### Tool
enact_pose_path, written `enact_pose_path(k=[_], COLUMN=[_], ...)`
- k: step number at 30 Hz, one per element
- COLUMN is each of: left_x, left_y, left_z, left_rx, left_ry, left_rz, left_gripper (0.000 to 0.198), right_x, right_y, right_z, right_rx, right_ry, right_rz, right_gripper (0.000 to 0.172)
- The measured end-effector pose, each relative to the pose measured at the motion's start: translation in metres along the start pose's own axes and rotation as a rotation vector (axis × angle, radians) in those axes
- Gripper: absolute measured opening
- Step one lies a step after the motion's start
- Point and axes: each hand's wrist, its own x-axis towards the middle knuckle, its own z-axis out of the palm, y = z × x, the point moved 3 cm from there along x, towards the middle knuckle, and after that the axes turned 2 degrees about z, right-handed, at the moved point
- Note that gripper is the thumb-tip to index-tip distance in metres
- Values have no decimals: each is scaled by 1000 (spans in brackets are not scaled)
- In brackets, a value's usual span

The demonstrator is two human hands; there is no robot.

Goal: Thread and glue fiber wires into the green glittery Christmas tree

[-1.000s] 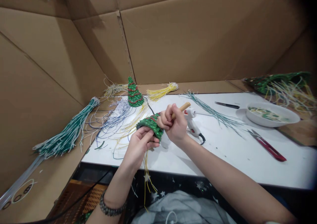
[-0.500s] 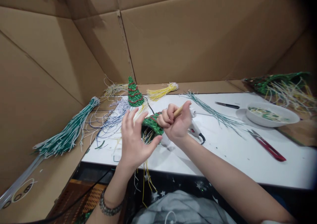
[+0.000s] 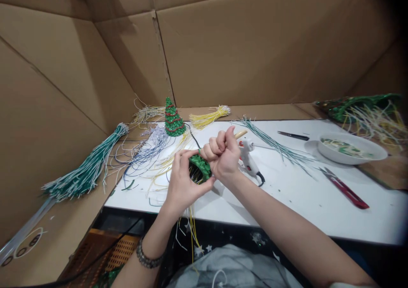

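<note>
My left hand (image 3: 186, 181) curves its fingers and thumb around the open base of a small green Christmas tree (image 3: 204, 168), whose hollow end faces me. Yellow and white wires (image 3: 193, 228) trail from it over the table's front edge. My right hand (image 3: 225, 154) is a fist against the tree's right side, wrapped around a wooden stick (image 3: 240, 134); its tan end sticks out past the thumb, and its other end is hidden. Just behind that fist lies a white glue gun (image 3: 250, 160). A finished-looking green tree with red garland (image 3: 174, 118) stands farther back.
Green wires (image 3: 274, 143), thread snips (image 3: 292, 135), red-handled snips (image 3: 346, 190) and a white bowl of scraps (image 3: 352, 150) lie to the right. Yellow wires (image 3: 210, 116) lie behind; a green-white bundle (image 3: 89, 169) is at left. Cardboard walls (image 3: 255, 58) enclose the white table (image 3: 306, 211).
My left hand has gone from spread beside the tree to closed around its base. The fist has shifted slightly left and turned, and the tree's opening faces me more.
</note>
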Motion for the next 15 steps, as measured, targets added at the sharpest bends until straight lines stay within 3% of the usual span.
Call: enact_pose_path(k=[15], left_x=[0], left_y=[-1], left_z=[1], left_rx=[-1], left_ry=[-9], left_rz=[7], left_gripper=[65], right_x=[-3], right_y=[3], right_z=[2], right_rx=[-102], right_ry=[-38], right_rz=[-19], right_gripper=[66])
